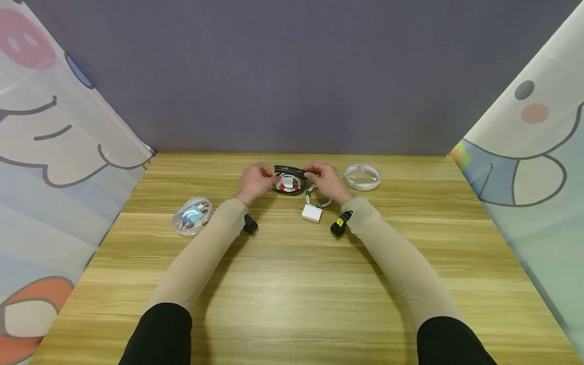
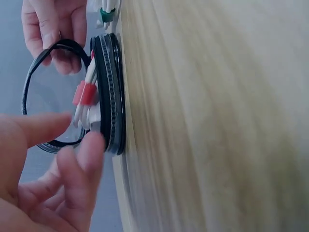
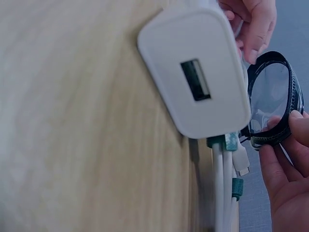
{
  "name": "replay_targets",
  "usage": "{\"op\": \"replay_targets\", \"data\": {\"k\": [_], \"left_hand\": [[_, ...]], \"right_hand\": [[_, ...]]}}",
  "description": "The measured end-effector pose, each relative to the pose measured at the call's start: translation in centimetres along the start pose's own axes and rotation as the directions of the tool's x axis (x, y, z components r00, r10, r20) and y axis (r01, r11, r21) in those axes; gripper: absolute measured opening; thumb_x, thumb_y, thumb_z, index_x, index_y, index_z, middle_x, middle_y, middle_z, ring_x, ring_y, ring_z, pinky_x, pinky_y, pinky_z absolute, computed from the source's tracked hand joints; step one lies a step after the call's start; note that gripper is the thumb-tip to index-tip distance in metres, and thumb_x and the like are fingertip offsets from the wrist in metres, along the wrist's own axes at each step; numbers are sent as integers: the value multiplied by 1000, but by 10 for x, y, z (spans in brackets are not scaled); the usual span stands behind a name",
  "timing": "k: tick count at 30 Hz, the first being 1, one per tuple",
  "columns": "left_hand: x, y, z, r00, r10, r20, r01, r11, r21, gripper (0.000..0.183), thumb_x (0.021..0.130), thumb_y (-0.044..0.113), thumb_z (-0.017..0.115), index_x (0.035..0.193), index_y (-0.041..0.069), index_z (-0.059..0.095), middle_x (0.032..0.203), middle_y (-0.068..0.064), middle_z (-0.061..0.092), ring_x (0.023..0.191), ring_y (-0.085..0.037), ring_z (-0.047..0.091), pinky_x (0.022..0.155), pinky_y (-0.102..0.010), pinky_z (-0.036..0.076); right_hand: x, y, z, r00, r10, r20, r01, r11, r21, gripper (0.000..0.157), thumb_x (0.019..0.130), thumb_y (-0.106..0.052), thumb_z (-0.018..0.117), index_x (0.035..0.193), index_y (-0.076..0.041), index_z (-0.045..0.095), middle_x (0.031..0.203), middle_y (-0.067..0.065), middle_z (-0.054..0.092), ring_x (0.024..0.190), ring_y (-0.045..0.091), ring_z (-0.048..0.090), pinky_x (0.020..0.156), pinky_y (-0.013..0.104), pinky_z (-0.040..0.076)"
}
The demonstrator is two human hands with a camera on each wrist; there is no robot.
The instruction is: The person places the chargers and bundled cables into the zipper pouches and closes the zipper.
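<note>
A round, clear zip case with a black rim [image 1: 289, 170] stands at the far middle of the table, its lid raised. Inside lies a white cable with a red strap [image 2: 85, 93], beside a white charger [image 1: 286, 181]. My right hand [image 1: 325, 178] pinches the lid's rim between thumb and fingers at the right. At the case's left side, my left hand [image 1: 256, 180] has thumb and finger apart, their tips at the opening beside the cable, as the left wrist view shows.
Near my right hand lie a white charger [image 1: 312, 213] and a white cable with green straps [image 1: 327, 204]. A clear round case [image 1: 362, 186] sits to the right. Another clear case [image 1: 180, 225], with a light blue charger and cable inside, lies left. A grey partition [image 1: 292, 101] backs the table.
</note>
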State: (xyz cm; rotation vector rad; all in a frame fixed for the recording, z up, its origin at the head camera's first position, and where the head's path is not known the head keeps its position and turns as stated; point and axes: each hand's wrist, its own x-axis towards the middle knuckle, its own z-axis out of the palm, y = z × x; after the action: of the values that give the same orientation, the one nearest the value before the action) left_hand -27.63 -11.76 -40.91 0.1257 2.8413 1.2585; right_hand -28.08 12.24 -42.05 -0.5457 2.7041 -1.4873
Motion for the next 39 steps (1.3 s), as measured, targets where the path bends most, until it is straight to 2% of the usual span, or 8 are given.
{"op": "replay_targets", "data": {"k": [3,6,10,18,25,32,35,39], "left_hand": [[0,0,-1,997,-48,61,48,999,11,23,91,30,74,94,10,62,75,-5,72,65,-20,67,54,-32,45],[1,0,0,995,-56,84,58,998,-16,21,92,26,73,97,9,61,79,-5,72,69,-19,69,57,-31,48],[3,0,3,996,-53,73,58,996,-67,19,91,20,72,100,7,61,81,-3,72,72,-17,70,63,-32,51],[2,-2,6,999,-43,30,46,992,-120,23,89,17,74,102,6,59,85,-6,73,73,-19,70,62,-32,50],[-3,-6,-5,996,62,72,-54,993,-103,26,86,14,77,103,7,59,97,-9,70,84,-24,66,72,-38,51],[0,-17,-14,984,149,98,-142,987,-80,34,85,9,78,112,5,58,112,-11,61,101,-29,64,86,-43,51],[0,-18,-15,975,196,108,-191,980,-58,44,84,9,80,121,4,57,123,-13,55,107,-31,63,90,-44,51],[-1,-18,-16,955,256,148,-260,966,9,37,86,12,79,119,8,63,127,-12,54,110,-31,61,94,-44,49]], "right_hand": [[0,0,0,1000,1,0,-1,1000,-2,20,100,-16,61,117,-10,71,115,6,69,104,21,63,90,40,51],[0,0,1,1000,-5,8,5,1000,1,20,100,-16,61,117,-10,71,115,6,69,106,22,63,92,41,50],[1,-1,4,1000,-6,19,5,1000,7,19,100,-15,61,116,-8,70,116,7,69,108,23,63,94,40,49],[-2,-2,4,1000,-17,10,17,1000,-2,17,100,-12,62,113,-6,71,113,9,69,107,25,64,91,41,51],[-3,0,2,999,-32,29,32,999,6,19,98,-12,64,114,-7,72,118,9,69,110,24,64,92,38,52],[-4,-3,2,993,-9,115,3,998,56,17,95,-9,68,110,-10,75,123,6,67,115,23,62,92,33,52],[-5,-3,3,990,-6,144,-4,998,67,15,95,-8,68,108,-10,75,123,5,68,116,23,61,93,33,52],[-5,-4,3,985,-27,168,19,998,53,14,96,-7,66,106,-11,76,121,5,68,117,22,60,94,34,51]]}}
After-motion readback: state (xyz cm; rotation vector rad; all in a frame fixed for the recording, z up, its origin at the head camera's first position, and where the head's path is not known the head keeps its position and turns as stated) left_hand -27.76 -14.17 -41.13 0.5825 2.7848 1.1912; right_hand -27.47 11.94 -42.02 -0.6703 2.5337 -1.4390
